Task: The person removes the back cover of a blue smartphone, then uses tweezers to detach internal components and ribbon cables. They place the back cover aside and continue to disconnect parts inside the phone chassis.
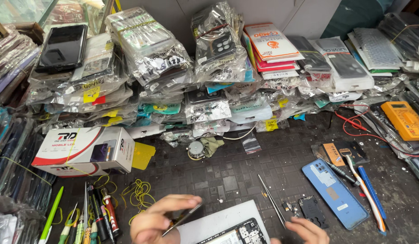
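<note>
Left hand (160,220) is pinching one thin metal blade (182,218), fingers closed on it, above one opened phone (234,234) lying at bottom centre. Right hand (305,230) is resting beside it, grip unclear. One blue back cover (335,193), two tweezers (271,199) lying right.

The left hand (157,223) pinches a thin metal blade (182,219) — a flat, narrow pry tool held tilted, its tip pointing up and to the right. Just beside its lower end lies an opened phone (234,234), dark-framed, its inner parts and a pale panel showing; it rests flat on a white mat (223,216) at the near edge of the table. The right hand (306,230) sits low beside the phone — fingers curled, touching the table.
</note>
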